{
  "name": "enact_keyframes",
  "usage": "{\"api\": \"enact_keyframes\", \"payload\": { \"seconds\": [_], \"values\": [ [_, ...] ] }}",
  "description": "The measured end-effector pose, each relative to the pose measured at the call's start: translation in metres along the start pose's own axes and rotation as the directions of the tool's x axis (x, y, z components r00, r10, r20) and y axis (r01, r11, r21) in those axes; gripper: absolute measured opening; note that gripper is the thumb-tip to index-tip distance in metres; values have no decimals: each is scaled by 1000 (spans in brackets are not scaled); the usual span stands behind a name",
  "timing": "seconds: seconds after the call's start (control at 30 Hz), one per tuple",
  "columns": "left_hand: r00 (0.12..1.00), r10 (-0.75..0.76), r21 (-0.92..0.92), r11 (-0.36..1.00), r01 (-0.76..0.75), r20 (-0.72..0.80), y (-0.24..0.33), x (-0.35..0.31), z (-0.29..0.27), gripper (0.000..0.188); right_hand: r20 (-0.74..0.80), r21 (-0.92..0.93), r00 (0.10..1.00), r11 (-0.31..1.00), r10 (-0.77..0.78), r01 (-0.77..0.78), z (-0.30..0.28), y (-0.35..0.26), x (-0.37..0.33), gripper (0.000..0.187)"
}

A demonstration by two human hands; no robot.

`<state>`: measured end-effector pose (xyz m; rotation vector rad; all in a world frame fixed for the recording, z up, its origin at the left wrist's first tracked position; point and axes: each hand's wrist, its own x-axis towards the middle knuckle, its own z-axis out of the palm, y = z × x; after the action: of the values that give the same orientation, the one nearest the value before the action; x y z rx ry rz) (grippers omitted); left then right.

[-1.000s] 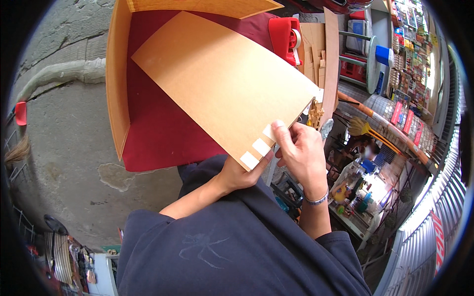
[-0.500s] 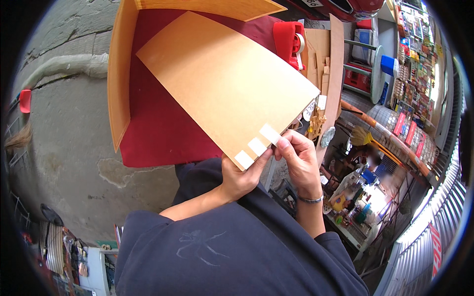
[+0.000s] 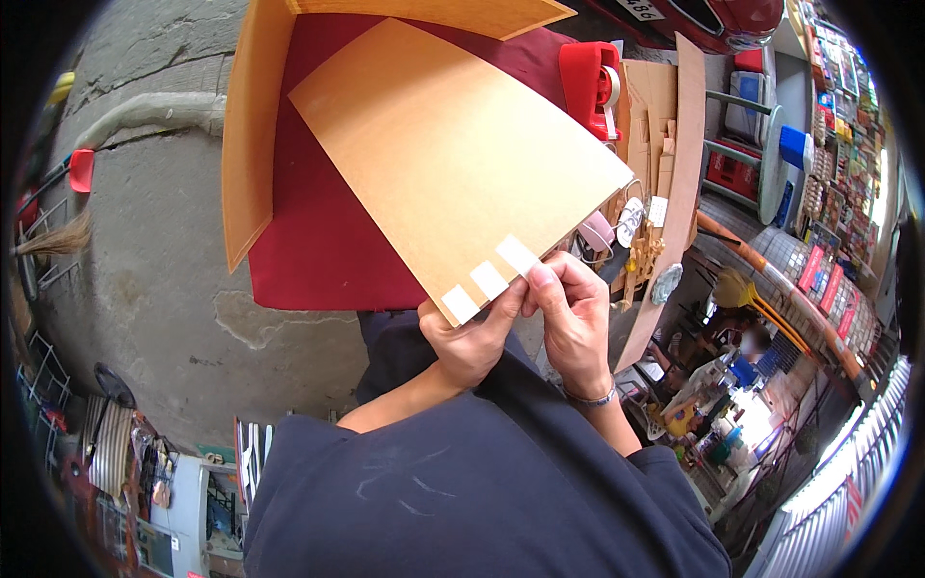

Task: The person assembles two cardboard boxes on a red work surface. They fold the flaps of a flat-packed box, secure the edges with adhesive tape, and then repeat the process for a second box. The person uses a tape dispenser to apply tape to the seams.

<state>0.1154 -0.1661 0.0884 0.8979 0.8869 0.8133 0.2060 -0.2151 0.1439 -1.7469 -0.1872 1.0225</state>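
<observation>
A flat tan board [image 3: 453,144] lies tilted across my front, its near edge between my hands. Three short white tape strips [image 3: 488,279] sit side by side along that near edge. My left hand [image 3: 467,337] grips the board's near corner, thumb on top and the other fingers underneath. My right hand [image 3: 575,306] pinches the board's edge by the rightmost strip, its thumb at the strip's lower end. A bracelet circles the right wrist. The fingertips under the board are hidden.
Beneath the board is a dark red cloth surface [image 3: 318,236]. Upright tan panels [image 3: 252,144] stand at its left and far sides. A red tape dispenser [image 3: 585,82] rests at the far right, beside cardboard pieces [image 3: 647,106] and a long brown strip [image 3: 686,125].
The view has shifted slightly. My right thumb and fingers have moved a little along the edge near the rightmost strip; both hands still hold the board.
</observation>
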Motion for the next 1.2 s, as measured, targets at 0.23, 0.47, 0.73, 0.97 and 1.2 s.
{"api": "enact_keyframes", "payload": {
  "seconds": [0.23, 0.47, 0.73, 0.97, 1.2],
  "values": [
    [1000, 19, 25, 1000, -18, -16, -4, -3, 1, 15, -7, 2, 999, 999, -43, 43, -1, 8, -1, 25],
    [999, 29, 23, 999, -28, -21, -4, -2, 2, 15, -1, 9, 998, 998, -63, 63, -3, 10, 0, 26],
    [999, 34, 10, 999, -34, -21, 0, 2, 3, 12, -37, -37, 997, 997, -67, 66, 1, 9, 0, 27],
    [999, -37, -58, 998, 38, 20, -1, 0, -5, 12, -81, -106, 996, 994, -32, 24, 6, 6, 0, 28],
    [1000, -8, -37, 999, 9, 21, 1, 2, -5, 13, -126, -137, 987, 983, 104, -121, 4, -2, 0, 35]
  ]
}}
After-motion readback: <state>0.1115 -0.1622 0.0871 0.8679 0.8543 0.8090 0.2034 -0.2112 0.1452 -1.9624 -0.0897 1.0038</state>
